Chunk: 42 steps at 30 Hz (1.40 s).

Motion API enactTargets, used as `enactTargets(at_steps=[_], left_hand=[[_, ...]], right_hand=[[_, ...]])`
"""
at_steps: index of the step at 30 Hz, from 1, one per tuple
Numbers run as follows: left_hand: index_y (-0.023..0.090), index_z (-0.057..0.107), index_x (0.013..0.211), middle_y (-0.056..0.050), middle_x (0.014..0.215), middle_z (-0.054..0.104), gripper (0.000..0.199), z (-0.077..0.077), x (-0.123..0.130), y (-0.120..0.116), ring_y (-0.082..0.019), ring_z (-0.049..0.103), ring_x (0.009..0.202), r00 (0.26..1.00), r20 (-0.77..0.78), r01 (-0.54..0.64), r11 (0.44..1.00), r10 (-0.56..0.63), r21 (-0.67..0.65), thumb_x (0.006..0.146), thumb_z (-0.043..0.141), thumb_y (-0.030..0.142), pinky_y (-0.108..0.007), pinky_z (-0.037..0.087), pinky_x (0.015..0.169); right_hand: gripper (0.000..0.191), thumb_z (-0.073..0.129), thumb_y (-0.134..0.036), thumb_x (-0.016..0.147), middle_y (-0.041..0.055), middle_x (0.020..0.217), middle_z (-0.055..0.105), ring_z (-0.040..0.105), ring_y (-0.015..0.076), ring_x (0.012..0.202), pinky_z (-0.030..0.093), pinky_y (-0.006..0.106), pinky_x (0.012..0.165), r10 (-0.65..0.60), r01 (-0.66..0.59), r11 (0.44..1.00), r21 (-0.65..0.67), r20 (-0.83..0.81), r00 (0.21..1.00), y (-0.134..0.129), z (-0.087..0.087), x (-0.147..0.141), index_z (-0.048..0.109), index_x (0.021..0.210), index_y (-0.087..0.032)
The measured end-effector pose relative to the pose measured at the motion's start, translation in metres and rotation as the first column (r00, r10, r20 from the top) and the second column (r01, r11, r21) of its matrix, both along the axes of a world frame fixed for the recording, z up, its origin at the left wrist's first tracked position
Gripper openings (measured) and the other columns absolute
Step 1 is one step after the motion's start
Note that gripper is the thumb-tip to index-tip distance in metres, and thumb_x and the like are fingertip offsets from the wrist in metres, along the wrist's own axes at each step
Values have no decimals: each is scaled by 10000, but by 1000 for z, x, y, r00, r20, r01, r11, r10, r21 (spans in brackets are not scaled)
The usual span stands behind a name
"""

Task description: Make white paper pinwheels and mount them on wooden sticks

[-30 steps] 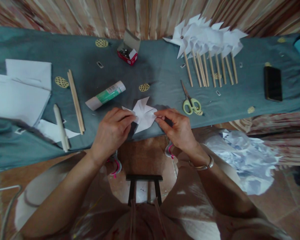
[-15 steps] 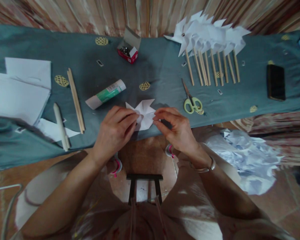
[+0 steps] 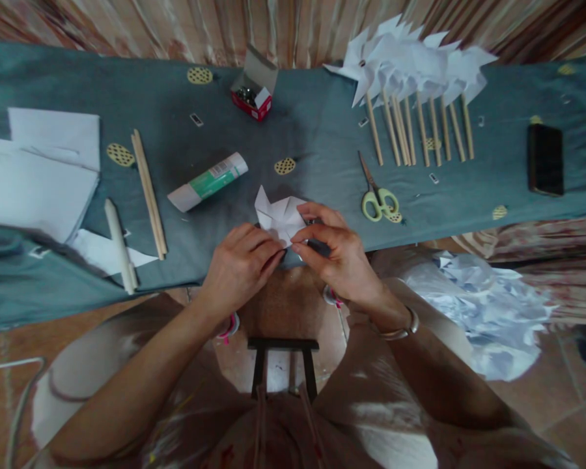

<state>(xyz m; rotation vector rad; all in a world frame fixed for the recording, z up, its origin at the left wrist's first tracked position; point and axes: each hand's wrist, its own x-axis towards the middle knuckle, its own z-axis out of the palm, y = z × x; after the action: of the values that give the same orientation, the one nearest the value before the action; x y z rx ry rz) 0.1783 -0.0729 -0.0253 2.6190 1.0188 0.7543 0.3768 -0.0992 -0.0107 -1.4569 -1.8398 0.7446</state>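
Observation:
A folded white paper pinwheel (image 3: 282, 215) is held between my hands at the front edge of the cloth-covered table. My left hand (image 3: 244, 264) pinches its lower left part, fingers pressed together. From the right, my right hand (image 3: 334, 251) grips the paper's right and lower edge between thumb and fingers. The fingertips of both hands nearly meet at the bottom of the paper and hide part of it. Left of the paper lies a white and green tube (image 3: 209, 182). Behind it is an open red box (image 3: 252, 101) of small metal pieces.
Scissors (image 3: 378, 203) lie at the right, below a row of paper pinwheels on sticks (image 3: 415, 65). A black phone (image 3: 545, 159) is farther right. At the left are white sheets (image 3: 34, 189), wooden sticks (image 3: 149, 195) and a pale pen-like tool (image 3: 120, 244).
The pinwheel has turned between my hands. My left hand has moved right and slightly down, and my fingertips are closer together at the paper's lower edge.

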Motion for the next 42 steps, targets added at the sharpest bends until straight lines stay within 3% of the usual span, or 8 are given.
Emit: enactTargets(at_steps=[11, 17, 24, 42], left_hand=[[162, 692, 909, -53, 887, 720, 164, -3, 0, -1, -165, 652, 817, 993, 112, -22, 997, 30, -69, 957, 555, 237, -287, 543, 751], [156, 665, 1004, -53, 870, 717, 132, -4, 0, -4, -167, 658, 788, 994, 93, -49, 997, 55, -57, 947, 572, 229, -275, 536, 722], [157, 673, 1060, -73, 1007, 739, 158, -5, -3, -5, -190, 660, 881, 995, 97, 16, 998, -10, -56, 947, 574, 203, -331, 549, 793], [154, 712, 996, -77, 959, 727, 168, -7, -1, -3, -198, 648, 870, 997, 71, -6, 1000, 8, -24, 956, 553, 189, -343, 562, 758]], right_hand=[[60, 663, -227, 856, 57, 1391, 558, 555, 250, 1244, 443, 485, 1079, -1, 0, 1000, 16, 22, 1000, 3, -11, 0, 721, 864, -239], [100, 647, -289, 881, 70, 1407, 547, 515, 276, 1296, 426, 497, 1095, -24, 21, 999, 49, 54, 998, 7, -14, -4, 719, 850, -227], [130, 609, -300, 909, 84, 1431, 537, 505, 280, 1307, 431, 479, 1083, -28, 19, 997, 69, 140, 990, 8, -14, -7, 698, 869, -214], [202, 559, -340, 940, 93, 1422, 543, 497, 285, 1310, 411, 496, 1105, -70, 37, 990, 134, 254, 965, 9, -18, -13, 690, 875, -201]])
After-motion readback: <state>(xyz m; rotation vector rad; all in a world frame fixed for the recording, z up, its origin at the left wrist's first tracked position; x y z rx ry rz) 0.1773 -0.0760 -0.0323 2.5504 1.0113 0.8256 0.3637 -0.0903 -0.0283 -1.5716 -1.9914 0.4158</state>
